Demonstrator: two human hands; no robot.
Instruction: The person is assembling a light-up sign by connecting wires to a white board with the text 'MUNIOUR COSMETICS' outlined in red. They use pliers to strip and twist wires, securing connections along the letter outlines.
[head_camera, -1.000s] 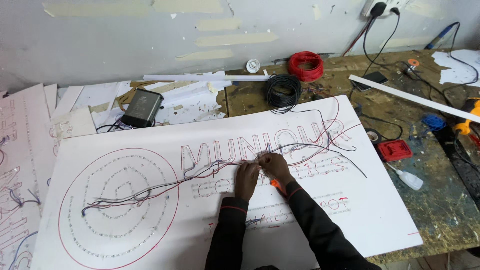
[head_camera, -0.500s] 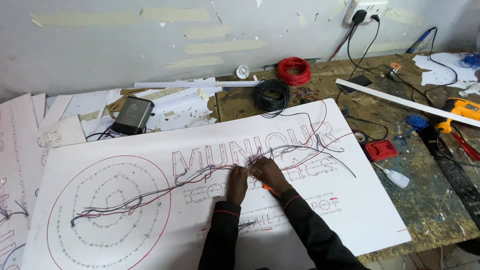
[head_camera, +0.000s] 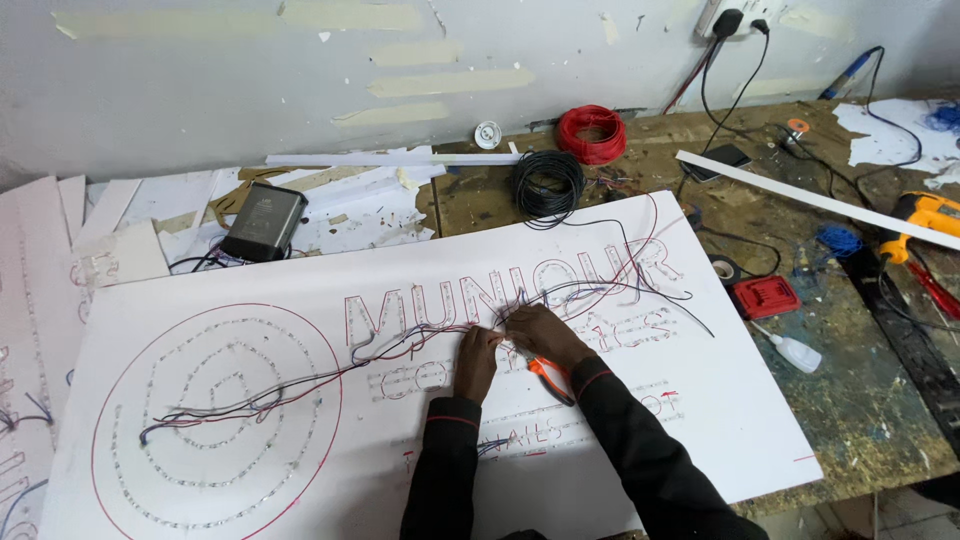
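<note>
Head: two hands (head_camera: 510, 350), two wire coils (head_camera: 570, 160)

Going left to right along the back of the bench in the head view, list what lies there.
Black box → white strip → small white disc → black wire coil → red wire coil → phone → yellow drill.
</note>
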